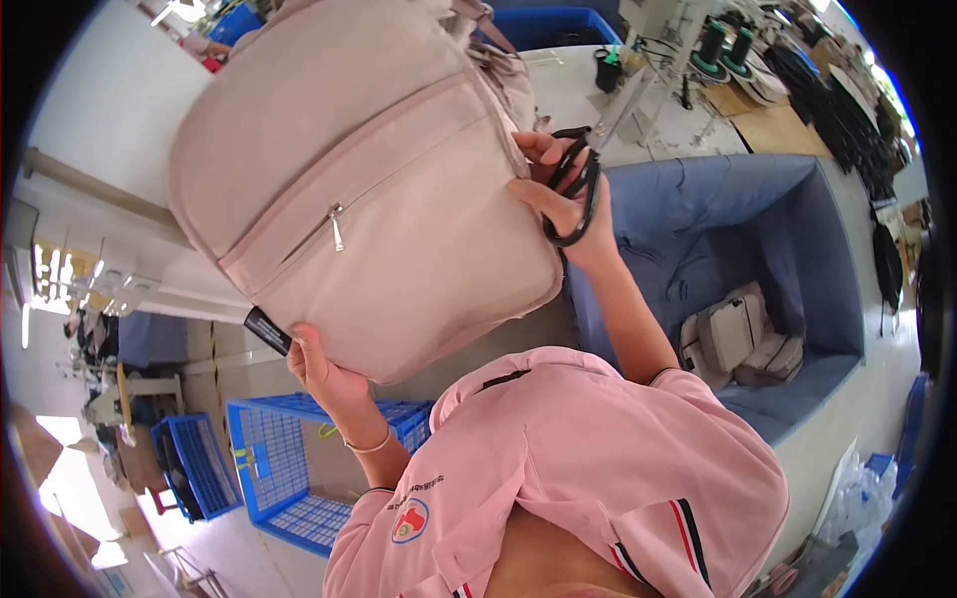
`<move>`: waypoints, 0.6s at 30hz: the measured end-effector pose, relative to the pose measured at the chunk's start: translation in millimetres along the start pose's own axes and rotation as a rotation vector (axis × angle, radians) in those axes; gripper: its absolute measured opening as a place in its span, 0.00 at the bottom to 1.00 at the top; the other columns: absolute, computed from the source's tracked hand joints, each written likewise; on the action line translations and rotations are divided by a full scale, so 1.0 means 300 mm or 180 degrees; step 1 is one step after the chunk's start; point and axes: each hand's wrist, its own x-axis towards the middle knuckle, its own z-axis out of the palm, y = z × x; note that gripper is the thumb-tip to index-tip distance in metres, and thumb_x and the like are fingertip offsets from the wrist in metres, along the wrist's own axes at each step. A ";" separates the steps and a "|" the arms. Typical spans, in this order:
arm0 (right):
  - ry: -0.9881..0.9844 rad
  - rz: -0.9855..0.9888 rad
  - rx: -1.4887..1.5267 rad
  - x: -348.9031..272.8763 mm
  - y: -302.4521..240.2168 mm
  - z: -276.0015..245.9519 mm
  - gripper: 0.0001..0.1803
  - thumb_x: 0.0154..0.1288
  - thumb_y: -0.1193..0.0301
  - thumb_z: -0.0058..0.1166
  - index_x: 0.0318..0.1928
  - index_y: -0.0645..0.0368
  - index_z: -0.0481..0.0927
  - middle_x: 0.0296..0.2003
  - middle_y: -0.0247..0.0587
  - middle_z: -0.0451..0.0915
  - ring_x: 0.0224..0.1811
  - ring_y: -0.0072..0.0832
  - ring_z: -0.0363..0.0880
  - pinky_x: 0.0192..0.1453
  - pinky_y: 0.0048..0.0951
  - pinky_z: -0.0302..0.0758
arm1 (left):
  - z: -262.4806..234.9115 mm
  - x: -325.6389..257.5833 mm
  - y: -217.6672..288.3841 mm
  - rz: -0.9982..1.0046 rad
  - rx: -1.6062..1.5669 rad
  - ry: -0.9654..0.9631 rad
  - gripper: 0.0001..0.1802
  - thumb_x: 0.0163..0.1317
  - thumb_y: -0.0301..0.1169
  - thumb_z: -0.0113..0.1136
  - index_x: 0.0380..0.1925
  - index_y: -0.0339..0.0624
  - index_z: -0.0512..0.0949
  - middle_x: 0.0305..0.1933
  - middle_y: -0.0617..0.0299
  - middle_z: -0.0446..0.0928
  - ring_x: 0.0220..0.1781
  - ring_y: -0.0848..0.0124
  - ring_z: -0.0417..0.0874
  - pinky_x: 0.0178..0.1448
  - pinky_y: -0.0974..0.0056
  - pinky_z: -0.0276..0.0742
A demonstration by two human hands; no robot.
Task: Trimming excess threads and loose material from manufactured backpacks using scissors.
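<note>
A pale pink-beige backpack (pixel 399 229) is held up in front of me, tilted, with its zipped front pocket facing me. A silver zipper pull (pixel 337 229) hangs from the pocket. My left hand (pixel 324 374) is closed on the bag's lower left corner, thumb in front, beside a small black label (pixel 267 329). At the right edge my right hand (pixel 560 194) pinches the fabric. Black-handled scissors (pixel 588 199) hang on that same hand, their blades pointing up and away. The fingers behind the bag are hidden.
To the right stands a large blue-grey fabric-lined bin (pixel 837 269) with several beige bags (pixel 738 334) inside. Below left is a blue plastic crate (pixel 289 528). A white worktable (pixel 568 90) with green-black thread cones (pixel 710 50) lies beyond. Clear plastic bags (pixel 859 493) sit at lower right.
</note>
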 end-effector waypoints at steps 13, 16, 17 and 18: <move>0.0857 -0.0084 -0.2876 0.032 0.066 0.021 0.19 0.53 0.70 0.73 0.38 0.62 0.75 0.30 0.33 0.82 0.31 0.21 0.76 0.40 0.23 0.73 | -0.097 -0.026 -0.129 -0.0741 0.0192 0.0008 0.30 0.65 0.41 0.65 0.60 0.32 0.71 0.57 0.54 0.77 0.54 0.62 0.81 0.55 0.56 0.80; 0.0446 0.0250 -0.2285 0.019 0.027 -0.004 0.18 0.55 0.71 0.71 0.39 0.63 0.73 0.32 0.35 0.81 0.34 0.23 0.77 0.43 0.27 0.75 | -0.131 -0.046 -0.060 -0.0565 -0.0032 -0.0240 0.31 0.62 0.39 0.64 0.60 0.30 0.70 0.58 0.53 0.77 0.58 0.58 0.79 0.60 0.52 0.78; 0.0462 0.0237 -0.2283 0.009 -0.003 0.006 0.18 0.55 0.71 0.71 0.39 0.63 0.73 0.32 0.35 0.81 0.34 0.23 0.77 0.43 0.27 0.75 | -0.162 -0.059 -0.034 -0.0366 -0.0151 -0.0457 0.32 0.60 0.39 0.63 0.60 0.29 0.70 0.58 0.51 0.77 0.58 0.56 0.79 0.61 0.51 0.77; 0.0221 0.0312 -0.1349 -0.002 -0.039 0.029 0.17 0.56 0.71 0.70 0.38 0.62 0.74 0.33 0.35 0.81 0.35 0.22 0.77 0.43 0.26 0.75 | -0.151 -0.062 0.002 -0.0163 -0.0266 -0.0662 0.33 0.58 0.39 0.62 0.59 0.27 0.70 0.58 0.49 0.77 0.59 0.54 0.79 0.61 0.49 0.77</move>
